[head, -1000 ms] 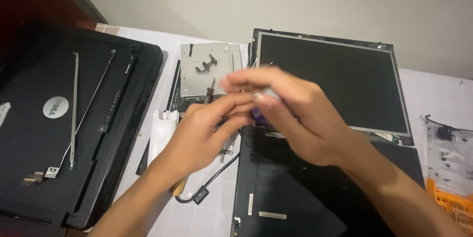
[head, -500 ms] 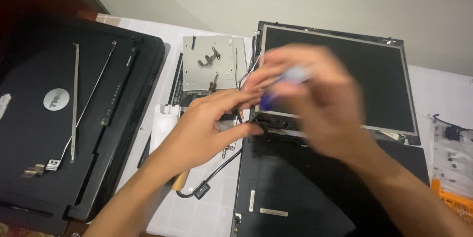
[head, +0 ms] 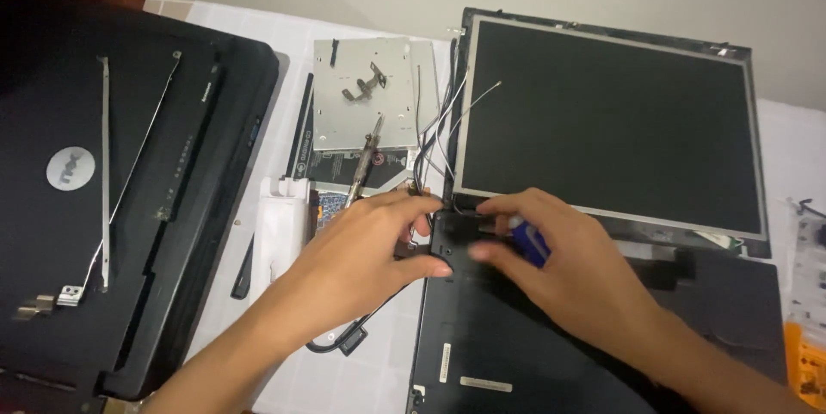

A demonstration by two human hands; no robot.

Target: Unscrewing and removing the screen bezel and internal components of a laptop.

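left hand (head: 366, 246): fingers curled, thumb pressing on far-left corner of black laptop base (head: 551, 341)
right hand (head: 559, 263): fingers wrapped around blue-handled screwdriver (head: 529, 240), tip hidden
laptop base: near centre-right on white table (head: 379, 362), just below the screen
LCD panel (head: 607, 117): lying flat, far right, loose wires (head: 443, 134) at its left edge
optical drive (head: 366, 108): far centre, second screwdriver (head: 366, 160) on it
black laptop lid (head: 95, 199): left, metal hinge rails (head: 105, 169) on top
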